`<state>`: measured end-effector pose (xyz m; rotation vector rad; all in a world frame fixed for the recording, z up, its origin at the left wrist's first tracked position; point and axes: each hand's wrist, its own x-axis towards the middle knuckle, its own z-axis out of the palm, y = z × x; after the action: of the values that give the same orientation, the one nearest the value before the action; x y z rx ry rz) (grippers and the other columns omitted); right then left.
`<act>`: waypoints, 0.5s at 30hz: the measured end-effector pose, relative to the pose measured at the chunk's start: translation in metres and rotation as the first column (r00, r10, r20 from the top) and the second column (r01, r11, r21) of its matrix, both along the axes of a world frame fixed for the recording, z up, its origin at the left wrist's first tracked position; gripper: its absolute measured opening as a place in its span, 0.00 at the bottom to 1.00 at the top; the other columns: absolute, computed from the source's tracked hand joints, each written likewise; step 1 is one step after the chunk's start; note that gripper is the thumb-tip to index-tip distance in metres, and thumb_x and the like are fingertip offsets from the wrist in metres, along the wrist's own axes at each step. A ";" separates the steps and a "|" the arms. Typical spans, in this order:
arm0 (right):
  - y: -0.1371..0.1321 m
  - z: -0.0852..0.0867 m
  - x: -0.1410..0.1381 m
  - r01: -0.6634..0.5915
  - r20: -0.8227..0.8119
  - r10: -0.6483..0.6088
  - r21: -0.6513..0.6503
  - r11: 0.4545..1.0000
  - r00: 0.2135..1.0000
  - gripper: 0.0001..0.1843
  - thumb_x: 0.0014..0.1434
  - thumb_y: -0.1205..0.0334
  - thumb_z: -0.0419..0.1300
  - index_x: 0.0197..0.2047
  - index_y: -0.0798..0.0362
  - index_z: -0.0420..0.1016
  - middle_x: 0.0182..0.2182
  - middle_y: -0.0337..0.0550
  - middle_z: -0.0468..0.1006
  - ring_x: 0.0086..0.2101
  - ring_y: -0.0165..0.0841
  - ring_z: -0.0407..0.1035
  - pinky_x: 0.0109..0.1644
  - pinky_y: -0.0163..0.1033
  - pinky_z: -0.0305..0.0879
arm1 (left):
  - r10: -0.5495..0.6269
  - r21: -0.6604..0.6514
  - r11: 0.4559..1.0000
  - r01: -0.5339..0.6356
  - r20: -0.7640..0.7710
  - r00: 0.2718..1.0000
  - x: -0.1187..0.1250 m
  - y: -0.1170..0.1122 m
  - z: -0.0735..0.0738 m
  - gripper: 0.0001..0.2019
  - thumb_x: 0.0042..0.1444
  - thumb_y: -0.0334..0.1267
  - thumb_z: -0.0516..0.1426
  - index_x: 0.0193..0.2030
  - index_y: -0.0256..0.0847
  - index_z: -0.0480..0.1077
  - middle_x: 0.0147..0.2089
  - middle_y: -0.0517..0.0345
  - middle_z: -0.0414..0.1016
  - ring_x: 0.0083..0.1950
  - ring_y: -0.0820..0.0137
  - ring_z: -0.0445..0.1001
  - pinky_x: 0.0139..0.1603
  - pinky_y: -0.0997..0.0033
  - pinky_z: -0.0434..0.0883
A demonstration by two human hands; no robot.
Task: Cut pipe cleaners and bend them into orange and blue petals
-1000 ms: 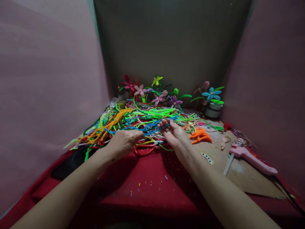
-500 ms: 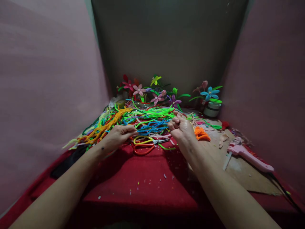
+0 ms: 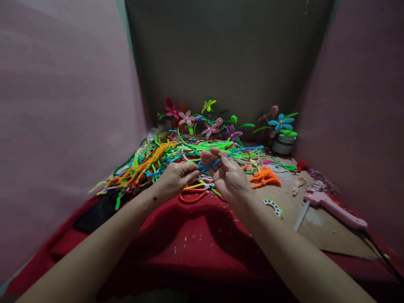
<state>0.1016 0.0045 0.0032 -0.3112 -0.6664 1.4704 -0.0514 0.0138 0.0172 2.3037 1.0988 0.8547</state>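
Pinched between the thumb and fingers of my left hand (image 3: 176, 177) is a blue pipe cleaner (image 3: 248, 148), which stretches to the right. My right hand (image 3: 232, 179) has its palm turned up and its fingers stretched out, open. The blue pipe cleaner crosses those fingers and its far end sticks out beyond them. Below and between the hands lie scissors with red and yellow handles (image 3: 192, 199), their blades partly hidden by my right hand. Behind the hands spreads a heap of coloured pipe cleaners (image 3: 151, 158).
Pipe-cleaner flowers (image 3: 210, 129) stand at the back, one beside a white jar (image 3: 283, 144). On the right, a cardboard sheet (image 3: 334, 242) bears a pink glue gun (image 3: 337, 209) and orange pipe-cleaner pieces (image 3: 265, 176). A dark flat object (image 3: 91, 216) lies left on the red cloth (image 3: 189, 252).
My hands have come closer together. The blue pipe cleaner now shows apart from the heap, running from my left fingers across my right hand, whose curled fingers have straightened.
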 end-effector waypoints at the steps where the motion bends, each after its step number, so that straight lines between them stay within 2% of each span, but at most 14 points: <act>1: -0.001 0.002 0.003 0.004 0.009 -0.004 0.012 1.000 1.000 0.08 0.60 0.62 0.52 0.34 0.52 0.70 0.25 0.40 0.78 0.35 0.34 0.74 0.50 0.46 0.65 | -0.017 -0.023 1.000 0.018 0.021 1.000 0.002 -0.001 0.000 0.13 0.55 0.42 0.51 0.27 0.35 0.69 0.24 0.63 0.63 0.27 0.76 0.61 0.28 0.78 0.60; 5: -0.003 0.009 0.019 0.027 0.041 -0.029 0.048 0.999 0.999 0.06 0.60 0.63 0.53 0.37 0.52 0.70 0.20 0.36 0.75 0.27 0.31 0.73 0.45 0.43 0.68 | -0.060 -0.109 0.991 0.072 0.109 0.992 0.008 -0.005 0.006 0.13 0.56 0.43 0.52 0.28 0.35 0.68 0.22 0.64 0.61 0.24 0.78 0.59 0.25 0.79 0.59; 9: -0.007 0.013 0.033 0.102 0.091 -0.110 0.095 0.990 0.990 0.08 0.58 0.62 0.56 0.41 0.51 0.71 0.21 0.36 0.76 0.27 0.30 0.73 0.43 0.42 0.68 | -0.074 -0.261 0.958 0.121 0.182 0.980 0.016 -0.006 0.013 0.10 0.54 0.41 0.53 0.31 0.35 0.68 0.19 0.67 0.61 0.19 0.80 0.57 0.20 0.80 0.56; 12: -0.013 0.011 0.041 0.133 0.165 -0.138 0.042 0.990 0.976 0.12 0.54 0.59 0.60 0.42 0.50 0.71 0.25 0.37 0.78 0.30 0.31 0.73 0.43 0.42 0.68 | -0.048 -0.367 0.919 0.144 0.259 0.965 0.022 -0.007 0.015 0.07 0.51 0.38 0.55 0.33 0.35 0.67 0.20 0.66 0.66 0.18 0.80 0.62 0.19 0.81 0.59; 15: -0.019 0.004 0.043 0.093 0.292 -0.080 -0.033 0.995 0.953 0.16 0.46 0.61 0.66 0.41 0.51 0.72 0.27 0.38 0.78 0.29 0.31 0.73 0.39 0.40 0.69 | -0.008 -0.401 0.907 0.127 0.284 0.959 0.028 -0.008 0.012 0.06 0.50 0.36 0.56 0.31 0.35 0.67 0.21 0.65 0.69 0.17 0.80 0.65 0.19 0.80 0.61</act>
<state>0.1445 -0.0146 0.0072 -0.5939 -0.8429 1.3700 -0.0231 0.0054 0.0293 1.7970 0.9609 0.7959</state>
